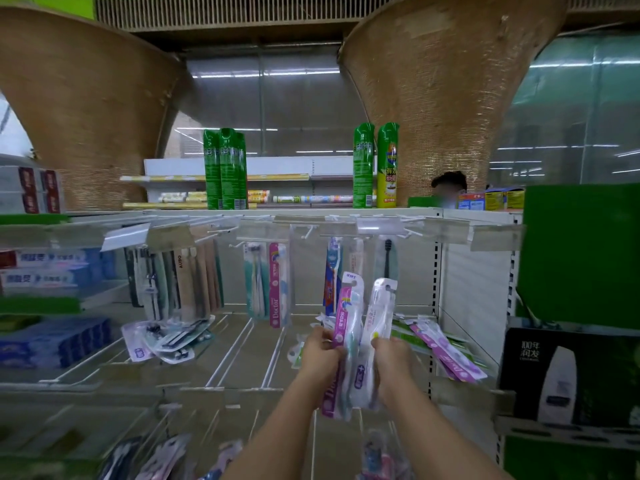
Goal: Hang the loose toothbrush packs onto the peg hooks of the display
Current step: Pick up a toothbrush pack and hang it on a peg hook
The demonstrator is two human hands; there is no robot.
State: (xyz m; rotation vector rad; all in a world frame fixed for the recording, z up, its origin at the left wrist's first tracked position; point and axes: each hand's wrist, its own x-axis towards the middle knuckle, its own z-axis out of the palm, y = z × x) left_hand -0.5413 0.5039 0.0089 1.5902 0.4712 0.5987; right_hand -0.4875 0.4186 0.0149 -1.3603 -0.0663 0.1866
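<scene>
Our left hand (320,351) is closed around a glossy purple-carded toothbrush pack (341,341); our right hand (391,362) is closed around a clear blister pack (375,327). Both long, flat packs stand upright below the thin white wire peg hooks (311,233).

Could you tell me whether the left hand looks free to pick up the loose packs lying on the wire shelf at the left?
Probably not yet. The left hand is shut on a purple pack, so it must hang or hand that off first. Otherwise, nothing stands between it and the loose packs.
</scene>
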